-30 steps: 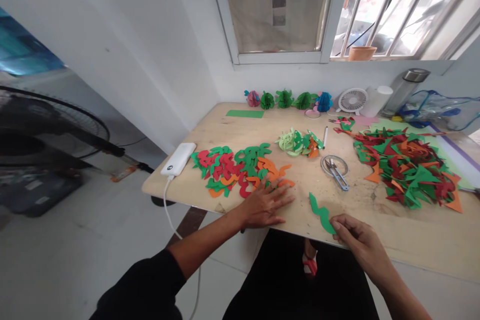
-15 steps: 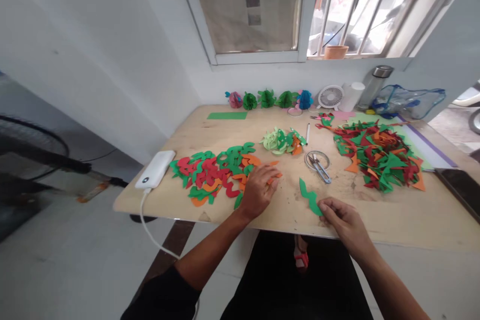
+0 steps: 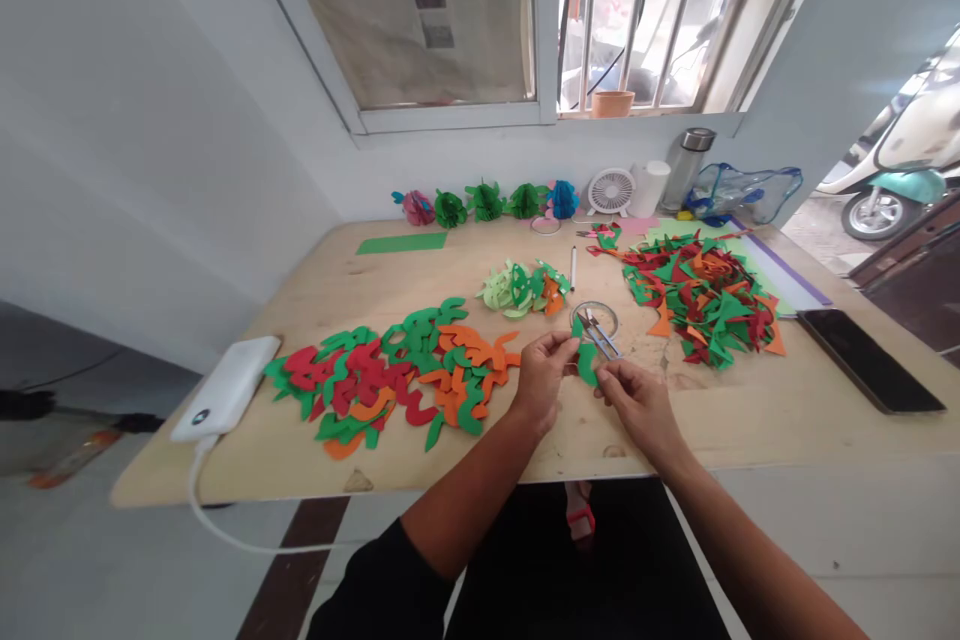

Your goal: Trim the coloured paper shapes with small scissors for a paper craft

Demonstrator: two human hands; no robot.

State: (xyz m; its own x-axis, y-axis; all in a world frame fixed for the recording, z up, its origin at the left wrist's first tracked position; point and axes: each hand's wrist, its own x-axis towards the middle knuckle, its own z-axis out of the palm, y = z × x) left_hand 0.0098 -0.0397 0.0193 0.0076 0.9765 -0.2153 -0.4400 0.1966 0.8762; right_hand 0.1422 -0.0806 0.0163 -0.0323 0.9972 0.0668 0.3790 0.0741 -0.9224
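A curved green paper piece [image 3: 587, 363] is held up between both hands over the front middle of the table [image 3: 480, 450]. My left hand [image 3: 544, 375] pinches its left side, and my right hand [image 3: 637, 405] pinches its lower right end. Just behind the hands lie small blue-handled snips [image 3: 602, 338] on a round clear ring [image 3: 611, 312]. To the left spreads a heap of cut paper shapes, with red [image 3: 367, 370], orange [image 3: 480, 350] and green [image 3: 420, 330] pieces. Pale green cutouts [image 3: 499, 290] form a smaller pile behind.
Paper scraps [image 3: 712, 295] heap at the right, beside a black phone [image 3: 870, 360]. A white power bank [image 3: 227, 388] with a cable sits at the left edge. Along the wall stand folded paper figures [image 3: 486, 201], a small fan [image 3: 611, 191] and a bottle [image 3: 688, 170].
My left hand has left the orange pieces, moved right and taken hold of the green piece. The view has turned to the right.
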